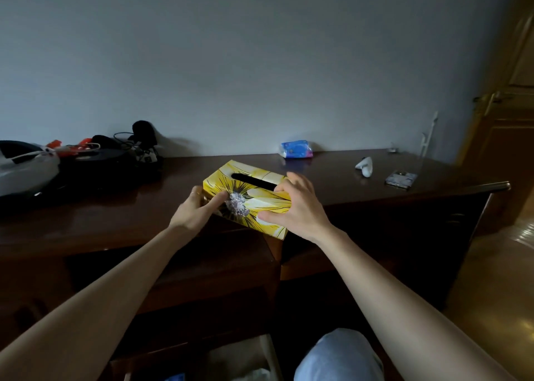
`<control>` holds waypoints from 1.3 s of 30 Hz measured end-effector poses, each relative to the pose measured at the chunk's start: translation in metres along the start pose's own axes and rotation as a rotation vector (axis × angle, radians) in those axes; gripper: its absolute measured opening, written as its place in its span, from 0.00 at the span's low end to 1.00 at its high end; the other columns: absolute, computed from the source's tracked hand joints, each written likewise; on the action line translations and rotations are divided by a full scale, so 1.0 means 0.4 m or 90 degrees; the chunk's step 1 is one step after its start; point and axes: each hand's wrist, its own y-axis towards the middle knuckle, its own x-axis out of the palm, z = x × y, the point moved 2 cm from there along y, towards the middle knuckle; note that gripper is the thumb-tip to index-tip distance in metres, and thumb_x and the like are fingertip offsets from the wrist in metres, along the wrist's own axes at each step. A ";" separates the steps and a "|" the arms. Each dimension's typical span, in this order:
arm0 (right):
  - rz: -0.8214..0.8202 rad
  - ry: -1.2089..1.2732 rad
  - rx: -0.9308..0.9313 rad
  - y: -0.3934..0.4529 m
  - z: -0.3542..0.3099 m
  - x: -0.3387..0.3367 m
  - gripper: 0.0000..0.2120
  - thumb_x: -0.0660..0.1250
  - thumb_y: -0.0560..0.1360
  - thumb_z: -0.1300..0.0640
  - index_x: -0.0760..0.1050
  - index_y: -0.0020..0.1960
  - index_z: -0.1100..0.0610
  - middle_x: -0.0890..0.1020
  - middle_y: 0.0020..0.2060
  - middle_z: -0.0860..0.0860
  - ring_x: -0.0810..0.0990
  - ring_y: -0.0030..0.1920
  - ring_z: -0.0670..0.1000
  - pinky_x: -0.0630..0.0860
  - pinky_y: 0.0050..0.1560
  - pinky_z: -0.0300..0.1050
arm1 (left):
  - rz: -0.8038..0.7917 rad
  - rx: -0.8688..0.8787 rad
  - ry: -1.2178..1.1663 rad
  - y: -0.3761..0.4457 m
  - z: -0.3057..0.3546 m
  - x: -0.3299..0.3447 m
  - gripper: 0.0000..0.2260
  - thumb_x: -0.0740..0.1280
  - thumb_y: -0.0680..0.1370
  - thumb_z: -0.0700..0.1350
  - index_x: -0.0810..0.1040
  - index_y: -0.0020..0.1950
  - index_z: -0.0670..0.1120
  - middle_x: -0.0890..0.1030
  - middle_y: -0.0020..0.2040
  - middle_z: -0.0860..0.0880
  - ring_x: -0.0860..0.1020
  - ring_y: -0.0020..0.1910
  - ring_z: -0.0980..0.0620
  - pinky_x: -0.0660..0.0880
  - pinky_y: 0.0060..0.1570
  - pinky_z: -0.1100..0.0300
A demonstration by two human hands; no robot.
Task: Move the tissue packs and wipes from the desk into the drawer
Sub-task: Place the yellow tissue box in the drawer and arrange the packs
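- Nearest the camera: an open drawer [231, 360] at the bottom edge, light-lined, with a blue item and a pale item partly visible inside. A knee in light denim [338, 357] sits to its right.
- Left hand [193, 210] grips the near-left corner of the yellow tissue box [260, 195]; a ring shows on one finger.
- Right hand [297, 207] grips the box's right side, fingers curled over its top edge, thumb on its near face.
- The box is tilted, over the front edge of the dark glossy wooden desk [115, 216].
- Farther back: a blue tissue pack [296, 149] against the wall; a white controller [364, 166] and a phone [401, 179] at right.
- Far left: a clutter of dark gear and cables [115, 152].
- Behind: a plain grey wall [231, 62]; a wooden door [508, 120] at right.
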 end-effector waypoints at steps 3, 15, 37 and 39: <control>0.026 0.056 -0.042 -0.027 -0.013 0.038 0.26 0.77 0.63 0.36 0.72 0.52 0.48 0.59 0.74 0.46 0.51 0.77 0.45 0.62 0.67 0.43 | 0.093 -0.032 -0.072 -0.039 -0.003 -0.001 0.37 0.56 0.67 0.78 0.68 0.61 0.50 0.79 0.51 0.51 0.77 0.52 0.46 0.72 0.57 0.45; -0.058 0.095 -0.130 -0.191 -0.041 0.062 0.25 0.75 0.67 0.31 0.74 0.54 0.45 0.53 0.81 0.40 0.45 0.80 0.40 0.60 0.72 0.48 | -0.051 -0.071 -0.268 -0.200 -0.059 -0.071 0.32 0.69 0.64 0.74 0.76 0.64 0.61 0.83 0.55 0.49 0.85 0.47 0.46 0.84 0.45 0.46; -0.727 0.055 0.160 -0.589 0.090 0.698 0.45 0.67 0.56 0.17 0.71 0.63 0.45 0.70 0.65 0.44 0.74 0.62 0.49 0.76 0.62 0.53 | -0.046 -0.727 -0.230 -0.580 -0.681 0.181 0.21 0.70 0.74 0.61 0.79 0.52 0.44 0.82 0.52 0.43 0.81 0.50 0.43 0.80 0.50 0.47; -0.720 0.072 0.182 -0.595 0.096 0.750 0.43 0.69 0.62 0.21 0.68 0.68 0.45 0.70 0.67 0.46 0.75 0.62 0.51 0.76 0.57 0.51 | 0.010 -0.723 -0.212 -0.587 -0.734 0.178 0.20 0.71 0.74 0.60 0.80 0.55 0.44 0.82 0.53 0.41 0.81 0.49 0.43 0.79 0.45 0.50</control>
